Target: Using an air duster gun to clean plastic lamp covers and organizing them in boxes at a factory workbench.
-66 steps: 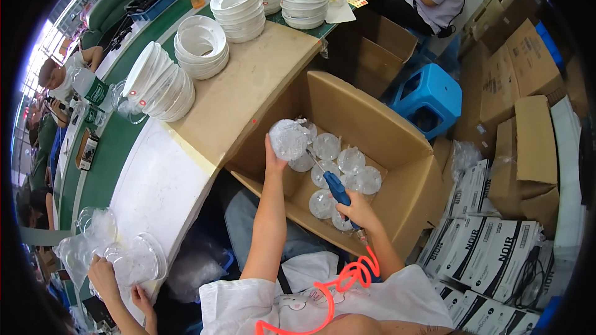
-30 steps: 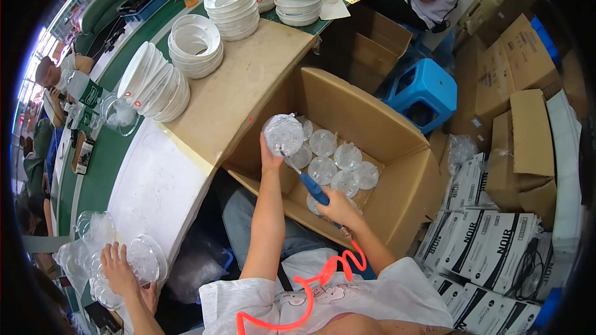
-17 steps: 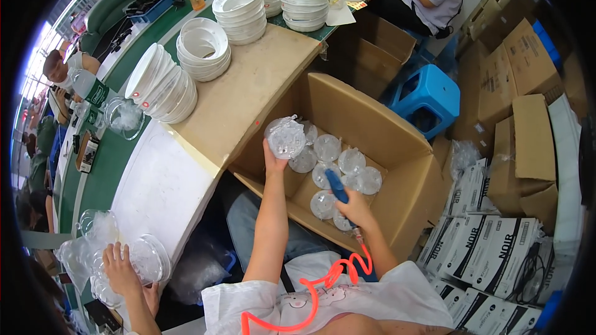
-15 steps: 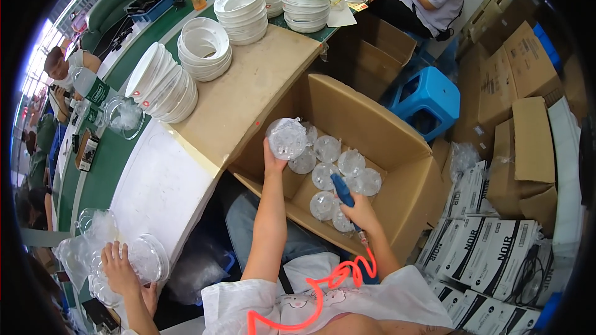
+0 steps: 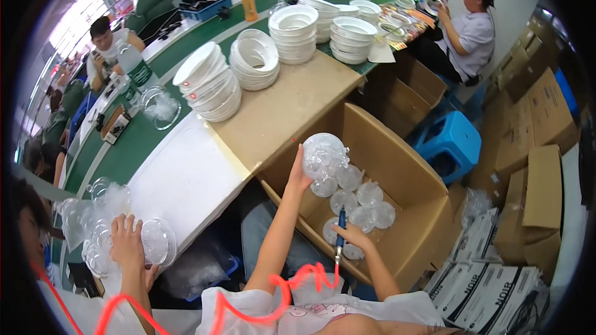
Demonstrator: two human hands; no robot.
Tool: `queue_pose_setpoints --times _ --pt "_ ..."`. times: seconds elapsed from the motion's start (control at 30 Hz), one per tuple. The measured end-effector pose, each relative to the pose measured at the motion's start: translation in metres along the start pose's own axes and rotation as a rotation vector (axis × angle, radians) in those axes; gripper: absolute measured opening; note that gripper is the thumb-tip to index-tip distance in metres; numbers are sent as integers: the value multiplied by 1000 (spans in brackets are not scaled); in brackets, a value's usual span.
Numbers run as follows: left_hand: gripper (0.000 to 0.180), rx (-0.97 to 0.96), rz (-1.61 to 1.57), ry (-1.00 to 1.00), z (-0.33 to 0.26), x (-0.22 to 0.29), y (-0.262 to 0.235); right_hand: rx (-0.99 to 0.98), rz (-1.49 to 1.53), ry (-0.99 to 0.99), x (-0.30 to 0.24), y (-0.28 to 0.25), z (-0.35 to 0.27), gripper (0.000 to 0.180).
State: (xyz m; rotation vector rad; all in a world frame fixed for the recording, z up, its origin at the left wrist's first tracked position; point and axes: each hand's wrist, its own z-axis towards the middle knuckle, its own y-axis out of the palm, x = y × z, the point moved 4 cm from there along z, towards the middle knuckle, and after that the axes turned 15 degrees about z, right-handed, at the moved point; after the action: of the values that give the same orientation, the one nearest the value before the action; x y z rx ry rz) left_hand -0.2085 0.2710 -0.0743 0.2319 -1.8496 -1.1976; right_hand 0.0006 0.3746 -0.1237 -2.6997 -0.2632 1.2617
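Observation:
My left hand (image 5: 300, 170) is closed on a clear round plastic cover (image 5: 325, 155), held up over the left side of a large open carton (image 5: 403, 229). Several similar clear covers (image 5: 370, 193) lie in the carton below it. In my right hand (image 5: 356, 237) is a blue air gun (image 5: 341, 218), gripped nearly upright near the carton's front side, its tip pointing away from me. A red coiled hose (image 5: 298, 280) runs from its lower end across my front to the left. The tip is apart from the held cover.
At left, a co-worker's hand (image 5: 127, 242) rests by clear plastic covers (image 5: 158, 242) on the white tabletop (image 5: 186, 180). Stacks of white rings (image 5: 293, 31) stand on the curved bench. A blue stool (image 5: 450, 146) and cartons (image 5: 543, 111) are at right. Another person (image 5: 469, 43) sits beyond.
The whole view has swung left, so the scene sits further right and lower. The air gun has turned from slanted to nearly upright and drawn back toward me. The cover remains in my left hand.

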Motion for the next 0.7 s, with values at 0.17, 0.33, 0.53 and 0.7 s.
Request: queue_pose_setpoints --times 0.17,0.33,0.53,0.7 --pt "62 88 54 126 -42 59 -7 -70 -248 -86 -31 32 43 69" --pt "63 168 115 309 -83 114 -17 -69 -455 -279 -58 49 59 44" --pt "65 258 -31 373 -109 156 -17 -78 -680 -446 -103 28 83 26" --pt "64 256 2 499 -123 184 -13 323 -441 -1223 -338 13 32 16"
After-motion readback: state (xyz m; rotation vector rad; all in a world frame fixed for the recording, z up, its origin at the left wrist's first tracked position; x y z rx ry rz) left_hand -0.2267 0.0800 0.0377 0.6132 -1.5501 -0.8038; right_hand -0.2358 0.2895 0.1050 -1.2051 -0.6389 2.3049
